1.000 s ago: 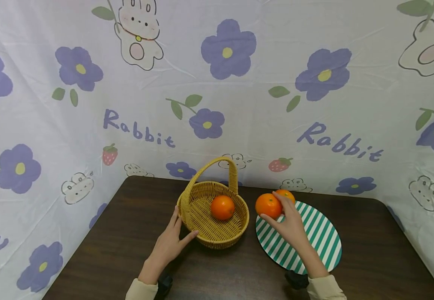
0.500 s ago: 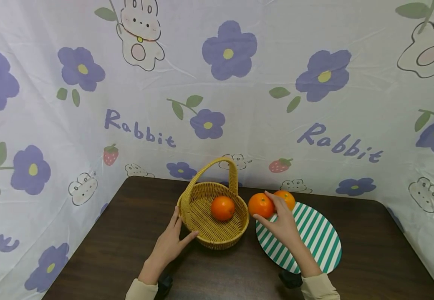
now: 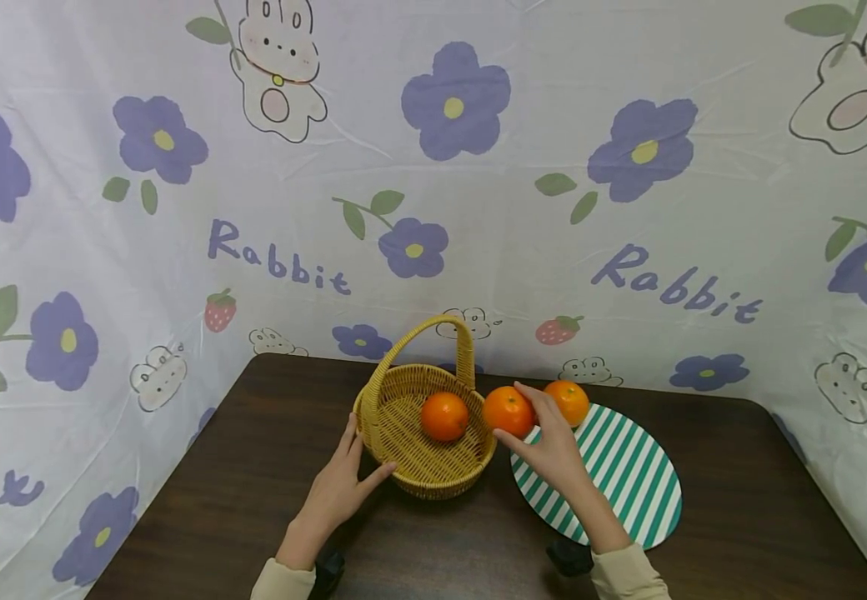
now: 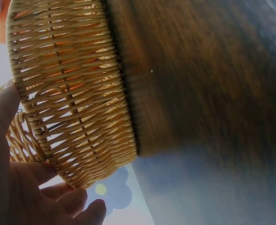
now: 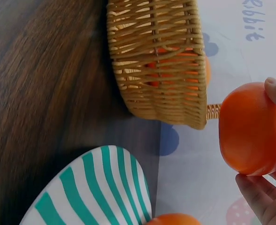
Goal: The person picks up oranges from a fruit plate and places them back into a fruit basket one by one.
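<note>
Right hand (image 3: pixel 556 454) pinches an orange (image 3: pixel 507 412), probably firm and smooth, best held round its sides; left hand (image 3: pixel 336 490) rests spread against the basket (image 3: pixel 437 489), finger pressure unclear.

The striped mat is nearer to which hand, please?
Right. In the head view, the right hand overlaps the left side of the striped mat; the left hand touches the basket, farther left.
</note>
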Tool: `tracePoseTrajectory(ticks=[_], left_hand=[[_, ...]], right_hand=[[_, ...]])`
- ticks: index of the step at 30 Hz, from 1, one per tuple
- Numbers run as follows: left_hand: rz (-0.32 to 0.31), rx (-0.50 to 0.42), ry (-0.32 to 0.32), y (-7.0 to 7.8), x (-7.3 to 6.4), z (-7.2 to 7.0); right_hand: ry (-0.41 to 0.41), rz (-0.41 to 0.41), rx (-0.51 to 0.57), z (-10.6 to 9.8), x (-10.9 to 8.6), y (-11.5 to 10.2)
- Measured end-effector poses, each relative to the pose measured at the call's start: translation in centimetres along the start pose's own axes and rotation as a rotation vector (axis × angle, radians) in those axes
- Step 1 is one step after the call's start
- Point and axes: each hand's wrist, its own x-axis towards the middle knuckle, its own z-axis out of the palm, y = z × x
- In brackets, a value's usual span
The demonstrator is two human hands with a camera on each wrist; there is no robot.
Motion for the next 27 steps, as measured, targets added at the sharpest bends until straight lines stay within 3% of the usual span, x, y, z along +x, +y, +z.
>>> tracePoseTrajectory(ticks=[9, 27], left_hand=[[-0.001, 0.0, -0.007, 0.1, 0.1, -0.2], [0.007, 0.0, -0.005, 0.2, 0.1, -0.4]], right_hand=[[-0.029, 0.017, 0.018, 0.8, 0.2, -0.8], [-0.051, -0.025, 0.006, 2.0, 0.7, -2.2]])
